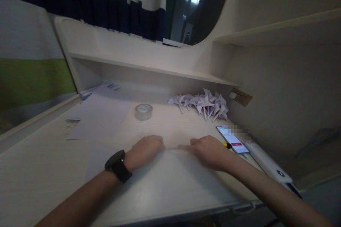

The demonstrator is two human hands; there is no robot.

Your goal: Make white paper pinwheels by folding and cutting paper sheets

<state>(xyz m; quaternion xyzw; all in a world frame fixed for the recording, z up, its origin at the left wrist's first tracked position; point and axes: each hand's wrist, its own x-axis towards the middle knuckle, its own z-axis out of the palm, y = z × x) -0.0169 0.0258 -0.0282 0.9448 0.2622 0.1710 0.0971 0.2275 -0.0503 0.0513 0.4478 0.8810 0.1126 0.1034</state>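
Both hands are low over the desk, facing each other, with a thin pale strip (172,148) stretched between their fingertips; it is blurred, so its material is unclear. My left hand (146,150), a black watch on its wrist, is closed at the strip's left end. At its right end my right hand (209,151) is closed too, its forefinger pointing left along the strip. A white paper sheet (97,158) lies partly under the left wrist. Behind the left hand stands a roll of clear tape (143,112). Paper pinwheels (206,104) are heaped at the back right.
White paper sheets (102,108) are stacked at the back left. Beyond my right hand lie a lit phone (232,139), a yellow-and-black object (227,145) partly hidden, and a long white device (269,163) along the right edge. A low shelf (149,66) overhangs the desk's back.
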